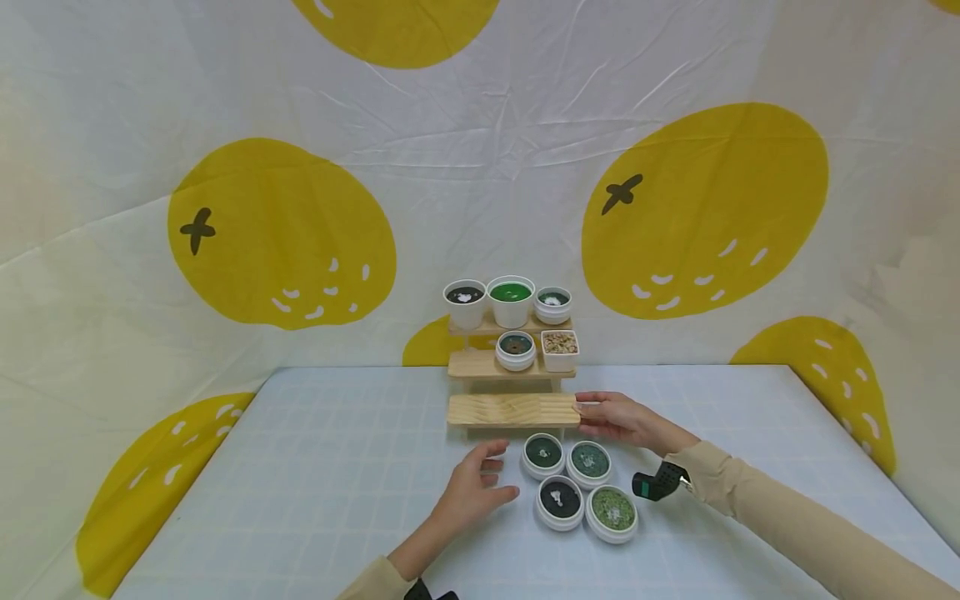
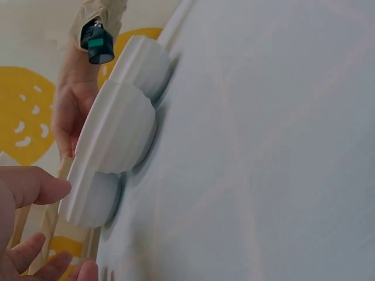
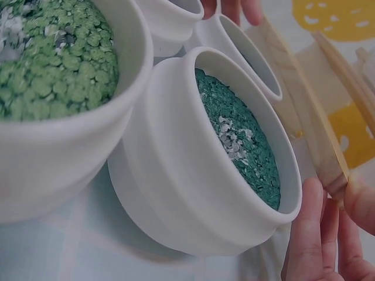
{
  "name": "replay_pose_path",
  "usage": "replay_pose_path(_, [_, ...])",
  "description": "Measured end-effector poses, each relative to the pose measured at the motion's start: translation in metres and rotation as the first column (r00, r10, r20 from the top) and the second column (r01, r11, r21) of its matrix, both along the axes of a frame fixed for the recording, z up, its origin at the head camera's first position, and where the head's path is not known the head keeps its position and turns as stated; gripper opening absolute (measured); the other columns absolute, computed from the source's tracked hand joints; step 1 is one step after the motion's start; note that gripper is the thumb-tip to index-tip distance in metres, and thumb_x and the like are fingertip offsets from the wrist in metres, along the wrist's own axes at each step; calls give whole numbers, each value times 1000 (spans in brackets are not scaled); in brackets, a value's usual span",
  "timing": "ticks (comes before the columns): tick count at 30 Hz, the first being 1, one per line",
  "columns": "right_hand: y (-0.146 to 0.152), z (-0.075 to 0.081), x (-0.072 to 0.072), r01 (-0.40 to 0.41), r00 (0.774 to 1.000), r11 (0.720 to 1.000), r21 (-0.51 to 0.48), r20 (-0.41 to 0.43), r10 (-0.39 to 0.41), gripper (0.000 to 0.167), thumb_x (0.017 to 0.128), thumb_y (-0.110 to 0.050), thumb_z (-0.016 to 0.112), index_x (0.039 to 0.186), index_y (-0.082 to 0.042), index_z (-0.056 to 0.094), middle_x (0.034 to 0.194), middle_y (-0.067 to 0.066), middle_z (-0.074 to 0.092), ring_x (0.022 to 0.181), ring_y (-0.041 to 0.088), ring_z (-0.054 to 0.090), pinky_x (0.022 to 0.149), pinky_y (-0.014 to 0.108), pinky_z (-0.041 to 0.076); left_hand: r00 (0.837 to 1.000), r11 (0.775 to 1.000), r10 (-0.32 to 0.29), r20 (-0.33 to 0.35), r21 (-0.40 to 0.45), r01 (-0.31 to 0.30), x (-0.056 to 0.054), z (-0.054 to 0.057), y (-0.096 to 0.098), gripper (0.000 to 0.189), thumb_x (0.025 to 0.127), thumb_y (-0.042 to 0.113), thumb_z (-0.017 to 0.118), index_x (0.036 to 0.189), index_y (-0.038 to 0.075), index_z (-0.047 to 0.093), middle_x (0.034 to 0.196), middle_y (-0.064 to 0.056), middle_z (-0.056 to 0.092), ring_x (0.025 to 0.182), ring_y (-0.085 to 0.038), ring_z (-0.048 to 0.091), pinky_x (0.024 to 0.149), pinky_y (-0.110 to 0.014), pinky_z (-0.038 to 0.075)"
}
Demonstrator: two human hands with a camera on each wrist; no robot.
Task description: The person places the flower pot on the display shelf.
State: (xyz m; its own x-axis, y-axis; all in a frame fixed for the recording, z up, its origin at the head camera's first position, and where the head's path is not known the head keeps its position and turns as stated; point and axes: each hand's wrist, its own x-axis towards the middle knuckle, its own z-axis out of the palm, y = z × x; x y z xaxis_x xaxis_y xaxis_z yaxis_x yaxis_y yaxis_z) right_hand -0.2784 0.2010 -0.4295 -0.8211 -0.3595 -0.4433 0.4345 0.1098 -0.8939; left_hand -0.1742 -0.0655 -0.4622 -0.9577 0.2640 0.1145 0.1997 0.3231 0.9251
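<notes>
Pinching the right end of the lowest wooden step (image 1: 513,411), my right hand (image 1: 621,419) has its thumb against the wood's edge. My left hand (image 1: 474,490) is unclenched, its fingers loosely spread, and I see it to the left of four round white pots (image 1: 589,462). On my feeds those four cluster on the counter (image 1: 315,475) in front of the step, their fillings in green and black. Behind and above, the middle step (image 1: 472,364) carries a round pot (image 1: 515,358) beside a square pot of pebbles (image 1: 561,357). The top step (image 1: 481,326) carries a black-filled pot (image 1: 466,313), a bright green one (image 1: 512,312) and a shallower pot (image 1: 552,313), side by side. A cloth printed with yellow fruit (image 1: 487,208) hangs behind.
</notes>
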Motion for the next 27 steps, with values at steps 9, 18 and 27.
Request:
replay_pose_path(9, [2,-1,2,-18,1000,1000,-3,-13,18,61,99,-12,51,148,6,20,98,5,63,81,8,63,74,18,56,999,999,5,49,41,-7,16,4,3,67,74,4,74,134,-3,44,126,-23,56,107,-34,59,91,-46,52])
replay_pose_path(18, [3,-3,0,-12,1000,1000,-3,-10,12,61,99,-12,50,149,5,19,97,5,63,80,7,63,74,18,56,991,995,-61,115,89,51,28,-1,7,62,75,9,76,128,-2,45,120,-18,57,109,-29,57,97,-41,50])
replay_pose_path(27, [2,-2,-1,-4,1000,1000,-8,2,4,61,99,-13,51,149,5,20,96,4,64,82,8,64,74,18,56,993,993,-86,76,83,80,30,-2,13,64,72,11,81,127,2,50,119,-16,58,108,-29,57,96,-29,50])
